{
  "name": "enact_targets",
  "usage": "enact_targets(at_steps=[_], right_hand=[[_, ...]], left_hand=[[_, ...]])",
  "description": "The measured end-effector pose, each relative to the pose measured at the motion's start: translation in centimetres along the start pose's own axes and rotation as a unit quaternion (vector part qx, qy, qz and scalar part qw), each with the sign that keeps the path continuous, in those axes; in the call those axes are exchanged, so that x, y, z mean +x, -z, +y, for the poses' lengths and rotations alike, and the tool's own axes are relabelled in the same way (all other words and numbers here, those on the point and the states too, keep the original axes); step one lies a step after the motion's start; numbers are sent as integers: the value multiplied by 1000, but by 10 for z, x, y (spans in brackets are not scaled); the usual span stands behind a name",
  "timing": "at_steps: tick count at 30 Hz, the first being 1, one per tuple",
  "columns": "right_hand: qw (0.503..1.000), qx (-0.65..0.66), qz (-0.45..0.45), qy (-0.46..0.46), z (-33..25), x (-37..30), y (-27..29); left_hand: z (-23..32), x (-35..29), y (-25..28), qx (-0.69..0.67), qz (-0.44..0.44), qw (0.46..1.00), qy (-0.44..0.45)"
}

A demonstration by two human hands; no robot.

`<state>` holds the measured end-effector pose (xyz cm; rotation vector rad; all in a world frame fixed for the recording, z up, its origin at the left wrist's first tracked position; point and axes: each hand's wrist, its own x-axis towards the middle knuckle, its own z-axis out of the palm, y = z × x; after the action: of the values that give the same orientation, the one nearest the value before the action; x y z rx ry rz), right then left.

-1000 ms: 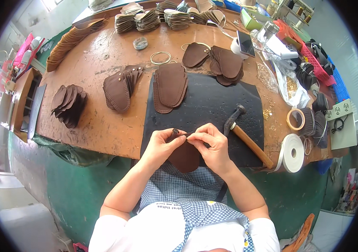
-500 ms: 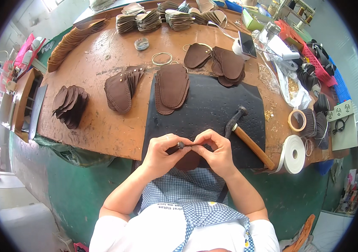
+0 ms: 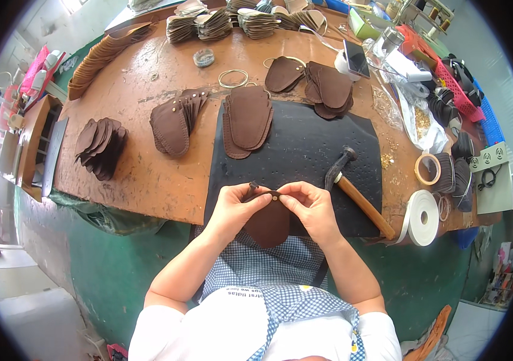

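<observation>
Between my two hands, at the near edge of a black mat (image 3: pixel 292 141), hangs a dark brown leather piece (image 3: pixel 268 227) with a small brass-coloured snap (image 3: pixel 275 197) near its top edge. My left hand (image 3: pixel 232 207) pinches the piece left of the snap. A short dark rod-like tool (image 3: pixel 251 186) also sticks out of that hand's fingers. On the other side, my right hand (image 3: pixel 309 207) pinches the leather by thumb and fingers. A hammer (image 3: pixel 359 195) with a wooden handle lies on the mat, right of my right hand. Stitched brown leather pieces (image 3: pixel 247 123) lie stacked at the mat's far left.
More brown leather stacks (image 3: pixel 101 147) rest on the wooden table (image 3: pixel 142 180). At the right are a white tape roll (image 3: pixel 422 218), a tan tape roll (image 3: pixel 427 169) and a phone (image 3: pixel 356 59). Bundled pieces (image 3: pixel 214 27) line the far edge, near a small round container (image 3: pixel 203 58).
The leather piece has turned so its broad face and the snap show between my hands. Both hands have risen slightly and sit a little farther apart.
</observation>
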<state>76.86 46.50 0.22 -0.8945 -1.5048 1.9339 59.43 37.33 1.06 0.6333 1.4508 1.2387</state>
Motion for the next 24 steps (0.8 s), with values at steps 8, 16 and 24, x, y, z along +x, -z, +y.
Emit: enact_targets(at_steps=[8, 16, 24], right_hand=[[1000, -2, -7, 5, 2, 1, 1], [994, 95, -50, -24, 5, 3, 8], [995, 74, -54, -36, 1, 2, 5]], left_hand=[[-3, 0, -1, 22, -14, 999, -45], [2, -5, -4, 92, 4, 992, -89], [-1, -4, -2, 139, 9, 983, -121]])
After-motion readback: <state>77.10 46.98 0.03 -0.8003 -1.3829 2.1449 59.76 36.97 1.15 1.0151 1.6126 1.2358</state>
